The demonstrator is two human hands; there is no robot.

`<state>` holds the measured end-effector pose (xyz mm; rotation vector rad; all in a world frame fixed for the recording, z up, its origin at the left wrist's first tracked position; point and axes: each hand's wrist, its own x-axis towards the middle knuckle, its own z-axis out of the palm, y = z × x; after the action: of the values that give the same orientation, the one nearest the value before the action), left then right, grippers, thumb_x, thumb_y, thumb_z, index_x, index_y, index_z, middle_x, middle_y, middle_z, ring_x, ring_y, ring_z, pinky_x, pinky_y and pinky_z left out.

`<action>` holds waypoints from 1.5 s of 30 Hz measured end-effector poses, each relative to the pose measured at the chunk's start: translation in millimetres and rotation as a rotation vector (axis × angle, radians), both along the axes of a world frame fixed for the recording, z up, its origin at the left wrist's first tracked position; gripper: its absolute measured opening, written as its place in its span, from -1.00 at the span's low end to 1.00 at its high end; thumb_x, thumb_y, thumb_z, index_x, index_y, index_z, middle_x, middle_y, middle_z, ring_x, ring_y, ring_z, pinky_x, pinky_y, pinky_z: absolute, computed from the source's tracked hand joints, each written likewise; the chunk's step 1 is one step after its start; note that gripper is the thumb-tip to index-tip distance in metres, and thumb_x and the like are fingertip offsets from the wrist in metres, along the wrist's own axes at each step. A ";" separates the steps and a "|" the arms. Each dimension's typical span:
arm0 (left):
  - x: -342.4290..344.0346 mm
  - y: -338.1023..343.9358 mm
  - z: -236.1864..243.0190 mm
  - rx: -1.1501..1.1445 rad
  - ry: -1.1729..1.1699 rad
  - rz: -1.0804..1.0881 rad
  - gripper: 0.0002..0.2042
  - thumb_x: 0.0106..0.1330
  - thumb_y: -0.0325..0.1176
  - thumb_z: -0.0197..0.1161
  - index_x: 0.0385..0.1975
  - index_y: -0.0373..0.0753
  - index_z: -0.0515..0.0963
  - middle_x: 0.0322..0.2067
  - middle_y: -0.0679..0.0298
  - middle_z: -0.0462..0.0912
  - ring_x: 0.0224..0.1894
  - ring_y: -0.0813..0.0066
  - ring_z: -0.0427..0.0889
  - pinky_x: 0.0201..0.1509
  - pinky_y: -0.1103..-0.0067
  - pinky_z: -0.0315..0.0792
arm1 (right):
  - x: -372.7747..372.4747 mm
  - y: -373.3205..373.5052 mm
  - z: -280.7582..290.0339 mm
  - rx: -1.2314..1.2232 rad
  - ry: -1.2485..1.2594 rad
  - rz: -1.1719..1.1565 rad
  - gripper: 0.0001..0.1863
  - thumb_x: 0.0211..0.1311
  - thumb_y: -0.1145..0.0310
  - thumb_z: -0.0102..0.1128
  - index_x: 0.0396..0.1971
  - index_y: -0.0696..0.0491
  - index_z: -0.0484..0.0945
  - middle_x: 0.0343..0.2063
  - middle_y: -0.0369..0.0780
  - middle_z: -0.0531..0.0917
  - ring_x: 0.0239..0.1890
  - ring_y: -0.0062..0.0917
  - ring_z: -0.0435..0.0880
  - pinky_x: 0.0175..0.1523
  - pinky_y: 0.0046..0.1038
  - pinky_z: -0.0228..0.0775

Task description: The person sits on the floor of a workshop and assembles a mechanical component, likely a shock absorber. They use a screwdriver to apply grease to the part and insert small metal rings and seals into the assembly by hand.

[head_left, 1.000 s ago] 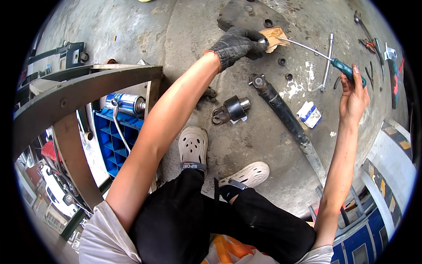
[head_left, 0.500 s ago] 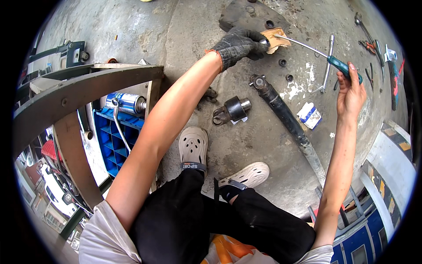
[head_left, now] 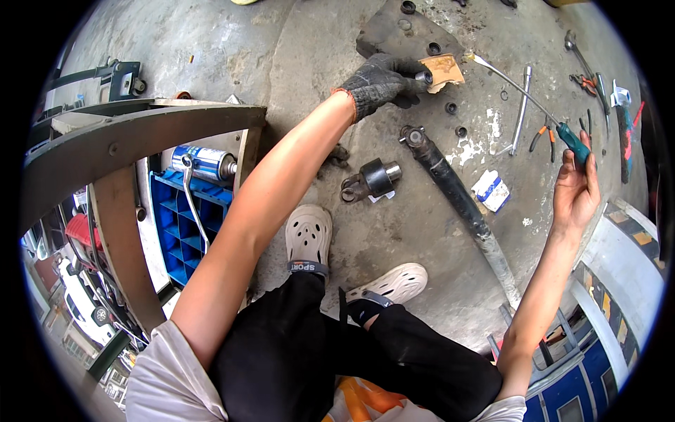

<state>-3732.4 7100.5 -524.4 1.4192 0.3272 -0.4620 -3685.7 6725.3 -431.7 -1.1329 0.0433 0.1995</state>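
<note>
My left hand (head_left: 383,86), in a dark knit glove, is closed around a small metal cup (head_left: 424,77). Right beside its fingertips is a piece of brown cardboard (head_left: 446,72) smeared with yellowish grease; whether the hand also grips it, I cannot tell. My bare right hand (head_left: 576,188) holds a flat screwdriver (head_left: 573,143) by its green handle. The long shaft points up and left, with a yellowish dab on the tip just past the cardboard. Below them on the concrete lie a long black shaft (head_left: 457,190) with a joint at its end and a short yoke piece (head_left: 373,179).
Small black cups (head_left: 451,108) lie around a dark flat slab (head_left: 401,32). To the right are a socket wrench (head_left: 521,112), orange-handled pliers (head_left: 542,138) and a torn blue-white box (head_left: 491,190). A metal frame (head_left: 140,130), blue compartment tray (head_left: 179,225) and spray can (head_left: 204,163) stand left.
My right hand has moved right and down, drawing the screwdriver tip off the cardboard to its right. My left hand stays nearly in place, still holding the metal cup.
</note>
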 end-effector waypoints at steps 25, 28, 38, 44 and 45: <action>-72.7 12.3 80.2 0.002 -0.513 -0.247 -0.59 0.11 -0.43 0.43 0.00 -0.26 0.61 -0.12 0.20 0.70 -0.08 0.46 0.65 0.07 0.52 0.51 | -47.8 15.6 91.6 -0.152 -0.217 0.170 0.00 -0.07 0.27 0.27 0.32 0.37 -0.06 -0.35 -0.27 0.45 -0.36 -0.49 0.37 -0.41 -0.63 0.31; -73.1 10.3 88.4 -0.074 -0.376 -0.292 -0.59 0.12 -0.43 0.43 0.02 -0.25 0.60 -0.11 0.21 0.70 -0.07 0.47 0.64 0.06 0.52 0.51 | -48.8 12.5 92.9 -0.168 -0.205 0.196 -0.01 -0.06 0.27 0.26 0.34 0.35 -0.04 -0.33 -0.28 0.43 -0.35 -0.52 0.32 -0.33 -0.61 0.26; -70.7 9.8 88.0 -0.067 -0.429 -0.337 -0.59 0.12 -0.46 0.41 0.02 -0.29 0.60 -0.14 0.20 0.71 -0.10 0.49 0.64 0.04 0.53 0.51 | -46.4 19.3 90.9 -0.222 -0.208 0.196 -0.02 -0.06 0.26 0.26 0.33 0.34 -0.02 -0.34 -0.28 0.43 -0.37 -0.53 0.32 -0.30 -0.61 0.26; -70.3 7.9 89.9 -0.144 -0.330 -0.320 -0.62 0.11 -0.54 0.39 -0.02 -0.39 0.60 -0.18 0.20 0.72 -0.14 0.54 0.66 0.03 0.57 0.54 | -45.3 15.8 88.0 -0.225 -0.227 0.231 0.00 -0.08 0.25 0.27 0.33 0.35 -0.03 -0.36 -0.28 0.43 -0.35 -0.51 0.35 -0.30 -0.58 0.30; -70.6 8.6 89.1 -0.152 -0.326 -0.317 -0.63 0.12 -0.53 0.40 -0.03 -0.39 0.60 -0.19 0.21 0.72 -0.15 0.54 0.66 0.02 0.58 0.54 | -46.2 16.5 87.6 -0.240 -0.265 0.213 -0.01 -0.08 0.24 0.28 0.31 0.35 -0.01 -0.38 -0.28 0.45 -0.37 -0.49 0.36 -0.34 -0.57 0.31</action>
<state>-3803.0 7109.0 -435.3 1.3749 -0.1959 -0.4916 -3731.9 6741.8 -344.1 -1.3954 -0.2970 0.2366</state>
